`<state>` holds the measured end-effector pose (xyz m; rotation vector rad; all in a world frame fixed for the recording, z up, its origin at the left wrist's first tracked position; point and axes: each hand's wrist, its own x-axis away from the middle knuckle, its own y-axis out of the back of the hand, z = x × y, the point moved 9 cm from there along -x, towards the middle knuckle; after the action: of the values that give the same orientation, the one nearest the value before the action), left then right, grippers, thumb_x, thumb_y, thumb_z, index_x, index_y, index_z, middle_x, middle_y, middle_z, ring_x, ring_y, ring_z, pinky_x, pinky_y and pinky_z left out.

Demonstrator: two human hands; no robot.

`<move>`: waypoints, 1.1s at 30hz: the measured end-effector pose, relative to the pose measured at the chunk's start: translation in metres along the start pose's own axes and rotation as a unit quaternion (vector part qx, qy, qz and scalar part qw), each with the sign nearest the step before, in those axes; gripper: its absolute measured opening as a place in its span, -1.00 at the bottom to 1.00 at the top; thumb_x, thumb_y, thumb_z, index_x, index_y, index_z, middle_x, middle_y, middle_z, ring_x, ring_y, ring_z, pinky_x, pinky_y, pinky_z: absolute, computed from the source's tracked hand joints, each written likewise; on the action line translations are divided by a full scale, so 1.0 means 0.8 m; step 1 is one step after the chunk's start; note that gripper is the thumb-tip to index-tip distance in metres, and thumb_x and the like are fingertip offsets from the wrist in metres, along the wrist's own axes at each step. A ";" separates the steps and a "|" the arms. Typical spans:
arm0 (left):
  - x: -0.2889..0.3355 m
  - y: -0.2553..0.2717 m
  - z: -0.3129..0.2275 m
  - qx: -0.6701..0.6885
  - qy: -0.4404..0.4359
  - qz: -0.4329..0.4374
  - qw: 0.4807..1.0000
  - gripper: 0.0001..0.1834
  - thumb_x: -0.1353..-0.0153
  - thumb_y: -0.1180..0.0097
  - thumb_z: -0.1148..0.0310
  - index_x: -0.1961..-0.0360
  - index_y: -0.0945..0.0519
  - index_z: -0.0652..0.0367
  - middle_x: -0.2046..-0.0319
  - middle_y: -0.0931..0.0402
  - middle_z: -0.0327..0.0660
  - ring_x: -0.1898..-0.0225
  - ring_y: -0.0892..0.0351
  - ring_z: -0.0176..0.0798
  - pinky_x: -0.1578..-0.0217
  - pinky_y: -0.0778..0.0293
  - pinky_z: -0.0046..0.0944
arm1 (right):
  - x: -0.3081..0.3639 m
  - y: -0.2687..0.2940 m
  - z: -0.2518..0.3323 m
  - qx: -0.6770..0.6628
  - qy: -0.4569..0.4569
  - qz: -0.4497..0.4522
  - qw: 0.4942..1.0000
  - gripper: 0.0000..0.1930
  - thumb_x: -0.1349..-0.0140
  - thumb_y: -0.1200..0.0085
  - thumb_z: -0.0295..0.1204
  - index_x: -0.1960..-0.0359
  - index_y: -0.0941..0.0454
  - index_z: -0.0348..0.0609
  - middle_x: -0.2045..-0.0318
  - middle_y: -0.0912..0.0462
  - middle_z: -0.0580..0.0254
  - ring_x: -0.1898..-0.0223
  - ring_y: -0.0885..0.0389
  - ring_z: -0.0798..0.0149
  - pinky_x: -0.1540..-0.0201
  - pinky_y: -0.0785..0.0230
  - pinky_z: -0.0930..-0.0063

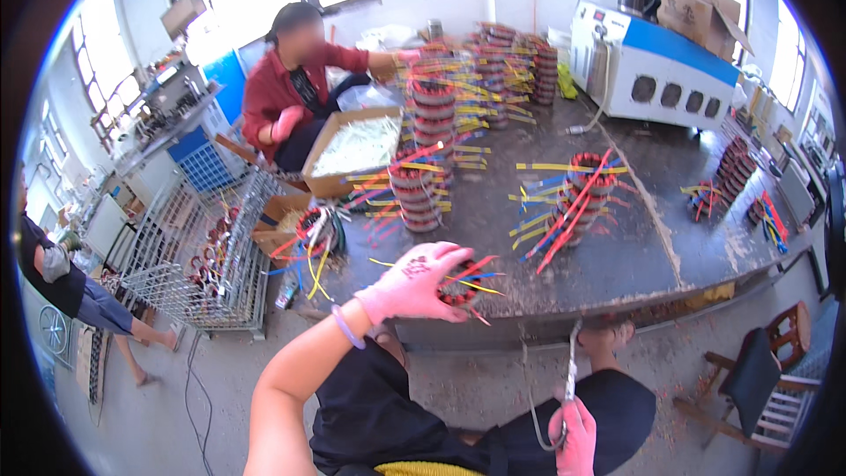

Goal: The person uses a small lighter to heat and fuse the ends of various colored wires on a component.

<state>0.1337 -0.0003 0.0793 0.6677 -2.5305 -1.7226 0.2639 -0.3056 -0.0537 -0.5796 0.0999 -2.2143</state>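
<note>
Our left hand, in a pink glove, closes over a round copper-wound motor coil with red and yellow leads at the near edge of the dark grey worktable. Our right hand, below that edge, grips a thin grey metal hook tool. We judge the coil is being picked up; next the tool must meet it. The glove hides most of the coil.
</note>
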 end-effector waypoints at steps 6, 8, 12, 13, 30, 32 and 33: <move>0.049 -0.039 0.092 -0.013 0.043 0.013 0.999 0.04 0.24 -0.53 0.05 -0.32 -0.38 0.17 -0.23 -0.37 0.04 -0.28 -0.32 0.16 -0.32 -0.25 0.01 | 0.000 -0.072 -0.009 0.015 -0.083 0.093 0.992 -0.58 -0.49 0.04 -0.25 -0.24 -0.47 -0.26 0.60 -0.47 0.47 0.59 -0.31 0.62 0.55 -0.09 0.70; 0.052 -0.052 0.096 -0.001 0.041 0.020 0.999 0.06 0.25 -0.53 0.06 -0.34 -0.35 0.17 -0.24 -0.36 0.05 -0.30 -0.30 0.16 -0.33 -0.22 0.04 | 0.003 -0.083 -0.010 0.050 -0.101 0.083 0.990 -0.57 -0.49 0.05 -0.21 -0.17 -0.53 -0.31 0.67 -0.44 0.46 0.67 -0.27 0.59 0.59 -0.07 0.68; 0.050 -0.055 0.099 0.012 0.025 0.032 0.999 0.11 0.24 -0.54 -0.03 -0.36 -0.33 0.18 -0.29 -0.30 0.08 -0.33 -0.27 0.19 -0.36 -0.18 0.06 | -0.003 -0.105 -0.015 0.067 -0.124 0.088 0.986 -0.56 -0.50 0.07 -0.19 -0.21 -0.50 -0.27 0.61 -0.51 0.44 0.65 -0.27 0.61 0.57 -0.08 0.71; 0.052 -0.054 0.098 0.019 0.030 0.029 0.999 0.12 0.23 -0.54 -0.06 -0.36 -0.32 0.20 -0.30 -0.29 0.10 -0.34 -0.25 0.20 -0.36 -0.17 0.06 | -0.006 -0.108 -0.019 0.082 -0.127 0.098 0.984 -0.56 -0.50 0.08 -0.19 -0.22 -0.48 -0.27 0.59 -0.50 0.46 0.62 -0.26 0.62 0.55 -0.07 0.71; 0.047 -0.062 0.088 -0.008 0.061 -0.015 0.998 0.20 0.20 -0.50 -0.17 -0.38 -0.25 0.28 -0.32 -0.23 0.16 -0.37 -0.19 0.24 -0.38 -0.13 0.10 | -0.011 -0.127 -0.037 0.091 -0.147 0.116 0.978 -0.58 -0.51 0.10 -0.22 -0.18 -0.49 -0.31 0.65 -0.37 0.52 0.62 -0.20 0.61 0.54 -0.05 0.69; 0.053 -0.044 0.093 0.031 0.056 -0.020 0.998 0.21 0.24 -0.56 -0.05 -0.41 -0.23 0.21 -0.33 -0.22 0.12 -0.35 -0.22 0.23 -0.37 -0.17 0.04 | -0.007 -0.127 -0.042 0.094 -0.161 0.119 0.975 -0.59 -0.51 0.09 -0.24 -0.19 -0.49 -0.30 0.65 -0.37 0.52 0.62 -0.20 0.62 0.54 -0.06 0.69; 0.057 -0.041 0.096 0.015 0.065 -0.005 0.998 0.20 0.25 -0.56 0.00 -0.42 -0.22 0.19 -0.34 -0.21 0.12 -0.35 -0.22 0.24 -0.37 -0.17 0.04 | -0.006 -0.128 -0.043 0.104 -0.169 0.121 0.973 -0.60 -0.50 0.08 -0.25 -0.19 -0.49 -0.29 0.64 -0.37 0.52 0.62 -0.21 0.62 0.54 -0.06 0.69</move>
<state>0.0851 0.0417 0.0091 0.7695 -2.4731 -1.5915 0.1792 -0.2392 -0.0594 -0.7725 -0.2248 -1.8349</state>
